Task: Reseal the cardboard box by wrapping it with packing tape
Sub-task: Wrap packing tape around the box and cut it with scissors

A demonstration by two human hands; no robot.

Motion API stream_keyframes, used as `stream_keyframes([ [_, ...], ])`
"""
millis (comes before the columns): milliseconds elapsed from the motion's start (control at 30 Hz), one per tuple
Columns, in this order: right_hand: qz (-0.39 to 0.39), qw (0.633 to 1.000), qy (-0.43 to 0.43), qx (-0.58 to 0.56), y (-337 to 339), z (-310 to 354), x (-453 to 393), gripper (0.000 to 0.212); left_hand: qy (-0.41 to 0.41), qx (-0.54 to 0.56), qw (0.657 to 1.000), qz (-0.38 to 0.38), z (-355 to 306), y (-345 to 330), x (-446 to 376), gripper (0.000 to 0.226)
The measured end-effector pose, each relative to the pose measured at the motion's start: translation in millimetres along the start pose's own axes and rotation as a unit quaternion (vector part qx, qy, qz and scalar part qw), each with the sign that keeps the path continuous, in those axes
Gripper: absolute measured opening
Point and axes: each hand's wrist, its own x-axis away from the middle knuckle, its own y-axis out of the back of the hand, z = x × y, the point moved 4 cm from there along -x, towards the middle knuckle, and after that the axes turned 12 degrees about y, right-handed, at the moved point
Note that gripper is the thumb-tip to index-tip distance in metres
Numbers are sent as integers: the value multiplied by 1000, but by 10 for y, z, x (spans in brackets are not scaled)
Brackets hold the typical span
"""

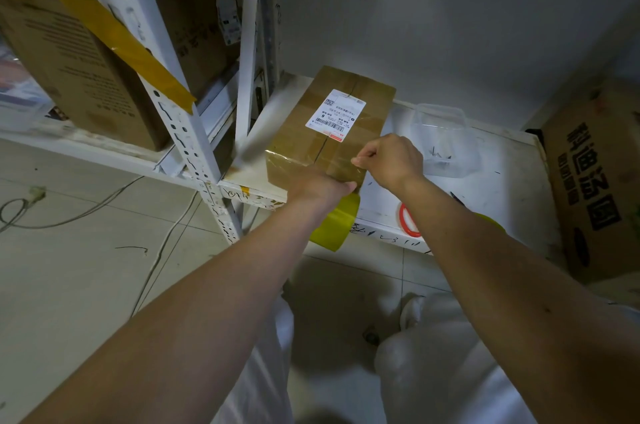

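On the white shelf (498, 188), the brown cardboard box (329, 132) already carries glossy clear tape across its near end, while the left hand (320, 186) grips the yellowish packing-tape roll (337, 222) and the right hand (391, 160) pinches the tape's free end, so wrapping seems underway, not finished.

Both forearms are bare from elbow to wrist; no sleeves, watch, rings or gloves are visible. The left hand (320, 185) and right hand (391, 160) are bare. Loose white trousers (446, 364) cover the legs. One white shoe (412, 311) is partly visible below the right forearm.
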Motion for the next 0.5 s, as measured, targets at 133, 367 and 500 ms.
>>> stream_keyframes([
  [133, -3, 1000, -6, 6, -26, -22, 24, 12, 8, -14, 1000, -9, 13, -17, -14, 44],
  [367, -29, 998, 12, 58, -15, 40, 64, 12, 10, -6, 1000, -1, -12, 5, -31, 42],
  [500, -22, 996, -7, 92, -38, 82, 106, 15, 7, 8, 1000, 3, 18, -31, -54, 42],
])
